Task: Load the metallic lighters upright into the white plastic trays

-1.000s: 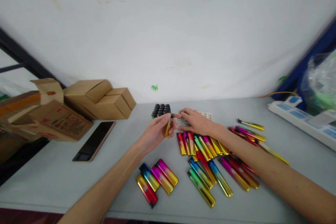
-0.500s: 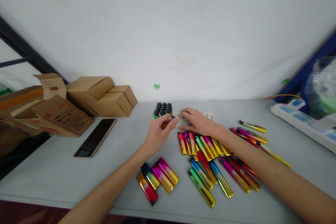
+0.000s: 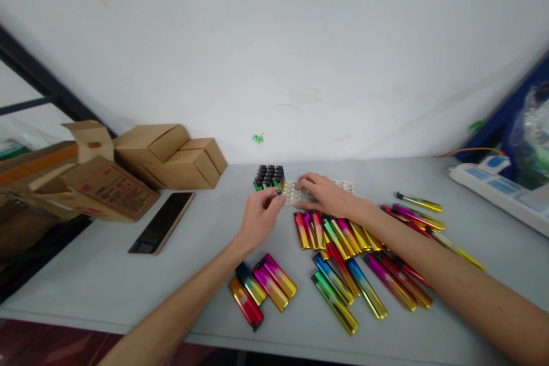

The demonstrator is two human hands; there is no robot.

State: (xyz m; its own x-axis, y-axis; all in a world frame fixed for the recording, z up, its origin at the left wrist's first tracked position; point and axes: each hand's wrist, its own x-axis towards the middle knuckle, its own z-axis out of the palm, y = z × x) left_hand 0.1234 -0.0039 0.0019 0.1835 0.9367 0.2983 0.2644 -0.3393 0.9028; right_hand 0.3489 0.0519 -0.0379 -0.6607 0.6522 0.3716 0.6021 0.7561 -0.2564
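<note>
Pinching a lighter point(image 3: 273, 194) in my left hand point(image 3: 258, 217), fingers closed round it beside the block of upright lighters point(image 3: 269, 177), I press my right hand point(image 3: 326, 197) flat and open on the white tray point(image 3: 292, 193), likely steadying it. Loose coloured lighters point(image 3: 343, 251) lie fanned on the surface point(image 3: 107, 263) within reach.

A second ago the left hand point(image 3: 259, 214) held a yellow lighter point(image 3: 274, 193) slanted and plain to see, short of the white tray point(image 3: 295, 191). Since then it has moved forward to the tray's near left corner, beside the standing lighters point(image 3: 269, 176); only the lighter's dark top shows past the closed fingers now.
</note>
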